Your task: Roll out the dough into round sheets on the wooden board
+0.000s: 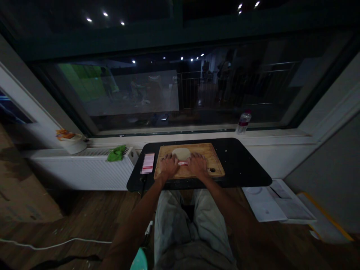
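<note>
Below frame centre, your left hand [169, 165] and right hand [197, 164] are holding the ends of the red-and-white rod [183, 163], by the pale dough [181, 153] on the wooden board [211, 152]; pressing equally should be helping it roll evenly.

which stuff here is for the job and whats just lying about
In use: pale disc, apparently dough; red-and-white rod between left hand and right hand; wooden board.

Seemingly just lying about: phone; green cloth; bottle; white tub.
</note>
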Action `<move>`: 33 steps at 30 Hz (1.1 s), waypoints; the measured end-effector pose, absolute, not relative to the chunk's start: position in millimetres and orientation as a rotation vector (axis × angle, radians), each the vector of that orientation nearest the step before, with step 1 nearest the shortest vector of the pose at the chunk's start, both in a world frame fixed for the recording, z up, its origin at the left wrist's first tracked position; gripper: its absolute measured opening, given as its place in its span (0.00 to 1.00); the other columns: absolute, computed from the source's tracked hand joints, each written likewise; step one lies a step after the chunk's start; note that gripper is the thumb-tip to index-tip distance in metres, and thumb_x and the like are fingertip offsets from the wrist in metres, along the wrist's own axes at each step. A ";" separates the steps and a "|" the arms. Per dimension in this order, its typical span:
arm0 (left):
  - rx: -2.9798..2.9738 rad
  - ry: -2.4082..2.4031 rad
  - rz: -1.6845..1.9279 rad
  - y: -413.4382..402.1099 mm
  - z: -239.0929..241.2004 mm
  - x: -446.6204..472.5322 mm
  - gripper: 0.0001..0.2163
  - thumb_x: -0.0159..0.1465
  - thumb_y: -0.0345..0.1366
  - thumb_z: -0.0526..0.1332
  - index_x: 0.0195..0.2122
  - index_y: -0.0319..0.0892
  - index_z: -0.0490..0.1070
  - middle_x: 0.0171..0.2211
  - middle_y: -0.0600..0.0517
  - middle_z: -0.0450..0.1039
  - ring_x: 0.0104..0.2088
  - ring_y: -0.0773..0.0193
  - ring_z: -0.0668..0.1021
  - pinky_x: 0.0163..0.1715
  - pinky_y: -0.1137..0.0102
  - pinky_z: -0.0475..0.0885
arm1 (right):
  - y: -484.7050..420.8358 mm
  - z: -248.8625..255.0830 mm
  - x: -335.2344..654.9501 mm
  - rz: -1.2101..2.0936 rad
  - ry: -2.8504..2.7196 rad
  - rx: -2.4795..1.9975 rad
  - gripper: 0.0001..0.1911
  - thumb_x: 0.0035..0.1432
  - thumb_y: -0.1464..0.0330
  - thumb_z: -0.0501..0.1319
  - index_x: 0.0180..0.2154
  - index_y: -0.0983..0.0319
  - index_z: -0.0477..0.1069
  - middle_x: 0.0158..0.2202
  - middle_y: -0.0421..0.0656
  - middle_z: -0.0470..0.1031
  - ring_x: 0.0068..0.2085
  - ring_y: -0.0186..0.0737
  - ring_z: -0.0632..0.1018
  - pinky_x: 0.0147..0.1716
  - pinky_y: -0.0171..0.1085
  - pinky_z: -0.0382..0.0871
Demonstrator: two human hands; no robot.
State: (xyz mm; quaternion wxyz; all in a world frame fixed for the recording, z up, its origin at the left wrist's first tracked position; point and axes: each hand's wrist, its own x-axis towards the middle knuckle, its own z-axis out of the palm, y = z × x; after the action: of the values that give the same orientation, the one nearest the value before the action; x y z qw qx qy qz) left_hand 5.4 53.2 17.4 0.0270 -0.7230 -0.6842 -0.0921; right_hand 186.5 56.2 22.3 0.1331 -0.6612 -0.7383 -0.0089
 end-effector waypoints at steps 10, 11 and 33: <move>-2.241 -2.065 -0.324 43.7 7.8 3.3 0.22 0.82 0.41 0.49 0.67 0.45 0.77 0.67 0.39 0.78 0.64 0.45 0.78 0.62 0.52 0.72 | 47.8 12.9 189.0 -0.102 -2.135 -1.874 0.23 0.82 0.63 0.51 0.62 0.64 0.81 0.62 0.56 0.83 0.62 0.54 0.80 0.63 0.46 0.68; -2.242 -2.060 -0.335 42.3 5.9 3.0 0.22 0.82 0.41 0.49 0.67 0.45 0.78 0.68 0.40 0.78 0.64 0.45 0.78 0.62 0.51 0.72 | 45.7 12.3 189.0 -0.110 -2.137 -1.869 0.23 0.82 0.63 0.52 0.62 0.64 0.80 0.62 0.56 0.83 0.62 0.54 0.80 0.63 0.47 0.68; -2.270 -1.979 -0.619 0.8 -14.5 -1.4 0.23 0.83 0.40 0.48 0.70 0.49 0.78 0.70 0.46 0.80 0.71 0.51 0.77 0.73 0.50 0.66 | 2.7 -8.0 197.0 -0.145 -2.121 -1.720 0.23 0.81 0.63 0.53 0.67 0.62 0.77 0.68 0.55 0.80 0.69 0.54 0.73 0.73 0.50 0.56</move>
State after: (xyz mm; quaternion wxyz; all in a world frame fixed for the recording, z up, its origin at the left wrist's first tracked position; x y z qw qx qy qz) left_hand -1.4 0.8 -14.5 0.0337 -0.7380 -0.6432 -0.2011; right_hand 197.0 2.7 -8.0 0.2023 -0.6160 -0.7596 -0.0521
